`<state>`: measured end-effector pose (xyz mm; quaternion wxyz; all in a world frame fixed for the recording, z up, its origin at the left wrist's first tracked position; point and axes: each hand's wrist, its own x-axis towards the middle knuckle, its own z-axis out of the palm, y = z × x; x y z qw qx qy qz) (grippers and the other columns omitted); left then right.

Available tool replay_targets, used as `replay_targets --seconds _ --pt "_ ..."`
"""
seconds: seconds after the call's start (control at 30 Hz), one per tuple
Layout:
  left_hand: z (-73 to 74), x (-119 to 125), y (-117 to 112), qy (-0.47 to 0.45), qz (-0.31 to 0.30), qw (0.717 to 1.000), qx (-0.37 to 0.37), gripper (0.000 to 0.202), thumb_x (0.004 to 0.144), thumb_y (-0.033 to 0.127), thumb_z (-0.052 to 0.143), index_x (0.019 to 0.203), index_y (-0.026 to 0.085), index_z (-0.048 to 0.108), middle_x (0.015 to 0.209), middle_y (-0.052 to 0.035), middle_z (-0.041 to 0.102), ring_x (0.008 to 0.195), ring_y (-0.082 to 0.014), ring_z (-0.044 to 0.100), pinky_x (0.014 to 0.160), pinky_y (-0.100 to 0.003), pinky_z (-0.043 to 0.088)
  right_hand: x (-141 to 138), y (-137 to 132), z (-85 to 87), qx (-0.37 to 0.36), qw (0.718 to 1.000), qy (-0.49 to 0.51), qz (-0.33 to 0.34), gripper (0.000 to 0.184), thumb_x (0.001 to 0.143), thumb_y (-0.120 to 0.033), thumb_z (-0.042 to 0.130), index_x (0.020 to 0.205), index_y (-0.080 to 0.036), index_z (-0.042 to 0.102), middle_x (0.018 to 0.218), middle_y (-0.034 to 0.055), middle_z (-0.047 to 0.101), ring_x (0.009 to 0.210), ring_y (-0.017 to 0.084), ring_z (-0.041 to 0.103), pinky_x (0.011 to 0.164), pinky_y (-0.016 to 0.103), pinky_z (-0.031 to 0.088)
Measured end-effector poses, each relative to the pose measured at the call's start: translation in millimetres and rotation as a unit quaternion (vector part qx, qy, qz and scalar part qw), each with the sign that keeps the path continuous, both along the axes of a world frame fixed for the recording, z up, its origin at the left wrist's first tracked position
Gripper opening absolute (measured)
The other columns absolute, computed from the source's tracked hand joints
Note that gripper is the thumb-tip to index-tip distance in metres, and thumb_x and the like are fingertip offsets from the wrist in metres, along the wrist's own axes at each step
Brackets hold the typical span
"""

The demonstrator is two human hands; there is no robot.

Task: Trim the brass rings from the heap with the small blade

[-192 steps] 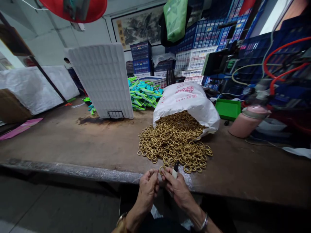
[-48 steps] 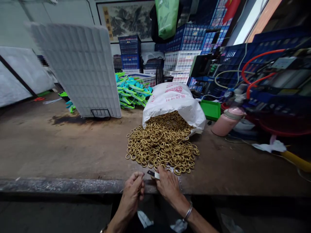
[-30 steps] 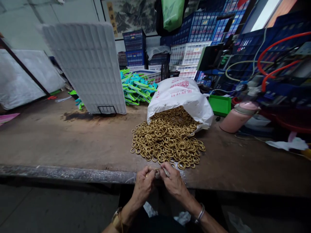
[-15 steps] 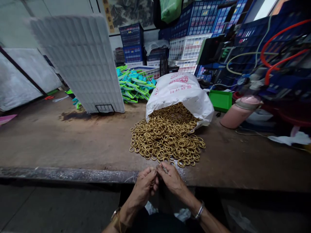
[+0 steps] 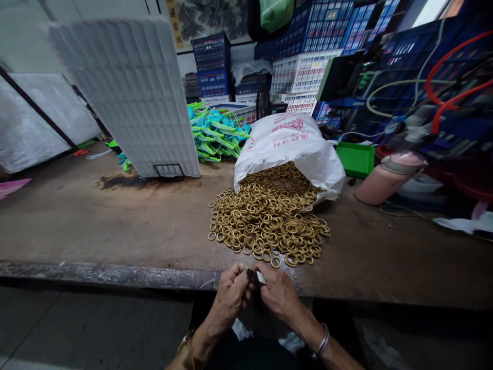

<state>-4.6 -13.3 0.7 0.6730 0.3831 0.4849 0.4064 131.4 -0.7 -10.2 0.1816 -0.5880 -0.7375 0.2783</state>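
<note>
My left hand is closed at the table's front edge, thumb pressed against curled fingers; whatever it grips is hidden. Beside it, my right hand closes around a small flat piece, pale at one end and dark towards my left fingertips. Its exact kind is too small to make out. Just beyond both hands, a heap of brass-coloured rings spreads over the table from the mouth of a white sack with red print.
The brown table ends just above my wrists. A tall white ribbed panel stands at left, with green and turquoise plastic pieces behind. To the right are a green tray and a pink bottle. Stacked crates rise behind.
The small flat piece between my hands now shows more of its dark and pale faces. My hands have drawn slightly apart at the fingertips. The whole view has shifted a little.
</note>
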Motion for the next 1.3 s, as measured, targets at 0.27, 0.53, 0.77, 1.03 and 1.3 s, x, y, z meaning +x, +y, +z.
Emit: replay_targets --seconds 0.27,0.53,0.77,1.03,1.3 --pt "1.4 -2.3 -4.8 0.05 0.012 0.997 0.063 0.034 0.072 0.049 0.052 0.065 0.017 0.044 0.052 0.0049 0.044 0.04 -0.0038 0.035 0.038 -0.016 0.025 -1.7 1.8 0.8 -0.008 0.995 -0.095 0.012 0.032 0.06 -0.004 0.038 0.085 -0.019 0.053 0.068 0.0022 0.062 0.062 0.014 0.055 0.054 0.022 0.025" --pt "12.8 -6.5 -20.7 -0.127 -0.019 0.992 -0.001 0.027 0.076 0.042 0.052 0.071 0.016 0.048 0.058 0.0032 0.049 0.038 -0.0038 0.036 0.036 -0.017 0.027 -4.1 10.6 -1.3 0.021 0.99 -0.141 -0.021 0.03 0.064 -0.005 0.042 0.09 -0.018 0.05 0.072 0.0036 0.064 0.063 0.014 0.057 0.052 0.023 0.023" --pt "5.2 -18.9 -11.4 -0.204 0.039 0.976 -0.059 0.025 0.076 0.038 0.054 0.073 0.013 0.051 0.076 -0.004 0.057 0.046 -0.0044 0.044 0.036 -0.015 0.028 -23.6 28.9 1.1 0.09 0.975 -0.204 -0.024 0.029 0.069 -0.004 0.043 0.093 -0.02 0.049 0.076 0.004 0.064 0.066 0.016 0.059 0.053 0.025 0.024" --pt "-3.3 -32.4 -7.3 -0.287 0.067 0.949 -0.113 0.023 0.073 0.03 0.057 0.09 0.015 0.056 0.071 -0.0022 0.056 0.05 -0.0066 0.048 0.039 -0.016 0.029 -32.3 40.0 1.0 0.088 0.964 -0.249 -0.013 0.02 0.076 -0.005 0.039 0.086 -0.018 0.051 0.076 0.0074 0.065 0.065 0.017 0.061 0.051 0.025 0.025" --pt "-10.0 -30.5 -0.2 -0.299 0.13 0.932 -0.158 0.018 0.065 0.025 0.066 0.067 0.012 0.053 0.07 -0.0025 0.056 0.055 -0.0073 0.05 0.04 -0.015 0.028 -18.8 41.1 -3.1 0.089 0.981 -0.167 -0.041 0.025 0.069 -0.004 0.039 0.085 -0.017 0.053 0.069 0.0044 0.063 0.061 0.015 0.056 0.052 0.024 0.026"
